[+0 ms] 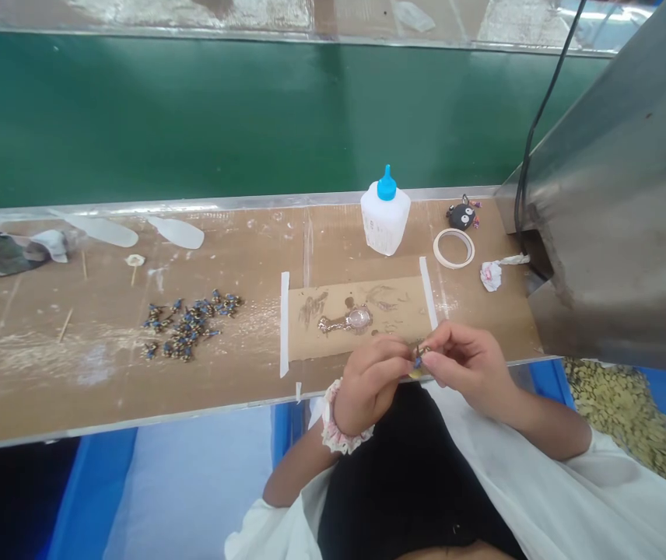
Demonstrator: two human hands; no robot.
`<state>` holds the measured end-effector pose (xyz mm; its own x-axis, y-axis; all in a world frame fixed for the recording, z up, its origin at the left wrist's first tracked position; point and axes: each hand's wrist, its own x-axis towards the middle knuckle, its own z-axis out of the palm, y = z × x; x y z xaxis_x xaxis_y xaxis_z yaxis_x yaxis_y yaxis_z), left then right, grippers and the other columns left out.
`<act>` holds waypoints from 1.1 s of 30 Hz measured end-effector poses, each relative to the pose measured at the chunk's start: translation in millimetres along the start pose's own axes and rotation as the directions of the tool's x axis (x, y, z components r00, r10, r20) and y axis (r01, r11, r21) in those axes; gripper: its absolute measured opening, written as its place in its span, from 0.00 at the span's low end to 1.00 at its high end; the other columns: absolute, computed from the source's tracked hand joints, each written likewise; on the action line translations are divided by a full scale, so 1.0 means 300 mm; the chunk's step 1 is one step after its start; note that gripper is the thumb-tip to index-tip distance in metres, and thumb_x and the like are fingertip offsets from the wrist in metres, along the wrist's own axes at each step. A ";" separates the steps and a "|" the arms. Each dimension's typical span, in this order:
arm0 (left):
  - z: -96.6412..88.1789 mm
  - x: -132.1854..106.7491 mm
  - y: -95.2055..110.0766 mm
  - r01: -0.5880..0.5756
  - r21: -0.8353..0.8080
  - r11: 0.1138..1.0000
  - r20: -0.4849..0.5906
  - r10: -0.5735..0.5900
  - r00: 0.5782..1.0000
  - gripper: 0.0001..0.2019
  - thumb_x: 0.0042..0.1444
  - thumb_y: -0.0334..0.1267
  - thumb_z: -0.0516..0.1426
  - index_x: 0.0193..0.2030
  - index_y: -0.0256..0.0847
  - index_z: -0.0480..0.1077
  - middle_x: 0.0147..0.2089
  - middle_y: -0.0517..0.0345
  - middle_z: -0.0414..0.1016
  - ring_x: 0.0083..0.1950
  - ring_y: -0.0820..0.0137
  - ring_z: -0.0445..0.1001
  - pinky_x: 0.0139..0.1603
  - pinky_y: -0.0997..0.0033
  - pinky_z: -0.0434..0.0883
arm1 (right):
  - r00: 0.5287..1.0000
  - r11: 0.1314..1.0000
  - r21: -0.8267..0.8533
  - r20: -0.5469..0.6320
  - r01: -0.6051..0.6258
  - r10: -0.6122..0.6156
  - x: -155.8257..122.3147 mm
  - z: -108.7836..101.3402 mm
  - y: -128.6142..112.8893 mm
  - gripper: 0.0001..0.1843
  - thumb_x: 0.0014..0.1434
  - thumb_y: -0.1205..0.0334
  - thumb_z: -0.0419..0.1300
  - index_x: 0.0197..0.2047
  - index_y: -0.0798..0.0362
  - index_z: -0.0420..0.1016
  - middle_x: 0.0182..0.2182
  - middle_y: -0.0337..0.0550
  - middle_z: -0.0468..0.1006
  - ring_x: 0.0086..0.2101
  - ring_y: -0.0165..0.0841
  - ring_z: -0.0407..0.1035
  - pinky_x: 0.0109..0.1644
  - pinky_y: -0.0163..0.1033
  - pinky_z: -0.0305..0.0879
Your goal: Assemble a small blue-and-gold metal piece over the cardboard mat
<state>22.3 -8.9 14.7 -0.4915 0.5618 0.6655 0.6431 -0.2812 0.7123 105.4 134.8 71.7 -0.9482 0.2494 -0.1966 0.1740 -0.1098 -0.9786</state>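
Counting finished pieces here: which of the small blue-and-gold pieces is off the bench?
The small piece pinched between the left hand and right hand; every other one lies in the pile on the bench, left of the taped card.

Both hands meet at the bench's near edge: the left hand (371, 385) and right hand (467, 364) pinch a tiny blue-and-brown piece (418, 358) between fingertips. At twelve o'clock from them stands a blue-capped glue bottle (385, 218); at ten o'clock lies a heap of similar pieces (190, 325); a tape roll (453, 248) sits at one o'clock.
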 end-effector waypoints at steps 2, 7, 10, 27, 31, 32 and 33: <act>0.003 -0.002 -0.005 -0.014 0.013 1.000 0.006 0.014 1.000 0.09 0.63 0.23 0.50 0.41 0.42 0.64 0.36 0.57 0.70 0.40 0.71 0.72 0.40 0.70 0.73 | 1.000 1.000 -0.021 -0.016 -0.010 0.010 -0.003 0.009 -0.004 0.14 0.55 0.54 0.65 0.26 0.53 0.69 0.16 0.33 0.65 0.18 0.24 0.56 0.20 0.30 0.55; 0.021 -0.014 -0.021 -0.013 0.062 0.998 -0.026 0.014 1.000 0.09 0.61 0.23 0.52 0.36 0.43 0.62 0.35 0.60 0.64 0.39 0.73 0.71 0.38 0.73 0.72 | 0.998 0.999 -0.021 -0.053 -0.040 0.039 -0.010 0.029 -0.012 0.12 0.54 0.57 0.64 0.25 0.53 0.68 0.16 0.34 0.65 0.18 0.24 0.56 0.20 0.29 0.53; 0.029 -0.020 -0.024 -0.011 0.065 0.998 -0.049 0.014 0.999 0.10 0.60 0.22 0.53 0.35 0.42 0.62 0.35 0.61 0.64 0.38 0.74 0.71 0.38 0.74 0.71 | 0.997 0.999 -0.011 -0.068 -0.049 0.048 -0.011 0.033 -0.015 0.13 0.53 0.57 0.64 0.25 0.54 0.67 0.16 0.33 0.64 0.18 0.23 0.54 0.20 0.29 0.51; -0.005 -0.086 -0.007 0.242 -0.092 0.966 -0.260 -0.258 0.930 0.15 0.56 0.34 0.65 0.50 0.44 0.74 0.41 0.56 0.82 0.41 0.71 0.81 0.42 0.76 0.78 | 0.989 0.981 0.162 -0.120 0.107 -0.088 0.012 0.096 0.036 0.14 0.56 0.54 0.68 0.30 0.53 0.70 0.19 0.35 0.72 0.17 0.22 0.58 0.20 0.27 0.54; -0.015 -0.096 0.000 0.208 0.006 0.978 -0.358 -0.192 0.914 0.14 0.54 0.30 0.66 0.47 0.45 0.77 0.37 0.60 0.83 0.36 0.72 0.82 0.38 0.77 0.78 | 0.992 0.990 0.121 -0.114 0.070 -0.056 0.014 0.121 0.031 0.14 0.55 0.55 0.68 0.28 0.53 0.69 0.19 0.35 0.71 0.18 0.23 0.60 0.22 0.28 0.58; -0.016 -0.099 0.001 0.200 0.022 0.980 -0.378 -0.177 0.909 0.14 0.53 0.30 0.66 0.47 0.45 0.77 0.37 0.60 0.83 0.35 0.72 0.82 0.38 0.77 0.79 | 0.992 0.992 0.113 -0.114 0.059 -0.046 0.014 0.127 0.031 0.15 0.55 0.55 0.68 0.28 0.53 0.68 0.19 0.35 0.71 0.19 0.23 0.61 0.22 0.28 0.59; -0.018 -0.102 0.002 0.193 0.035 0.981 -0.396 -0.164 0.904 0.15 0.53 0.29 0.66 0.47 0.46 0.78 0.38 0.60 0.83 0.36 0.72 0.82 0.38 0.77 0.79 | 0.993 0.993 0.106 -0.113 0.049 -0.037 0.014 0.133 0.030 0.15 0.55 0.54 0.68 0.28 0.53 0.68 0.19 0.36 0.72 0.19 0.23 0.61 0.22 0.29 0.60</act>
<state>34.5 -30.3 -3.9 -0.7817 0.2460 0.5731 0.5562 -0.1407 0.8190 92.4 96.5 64.3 -0.9178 0.3608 -0.1656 0.0977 -0.1989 -0.9751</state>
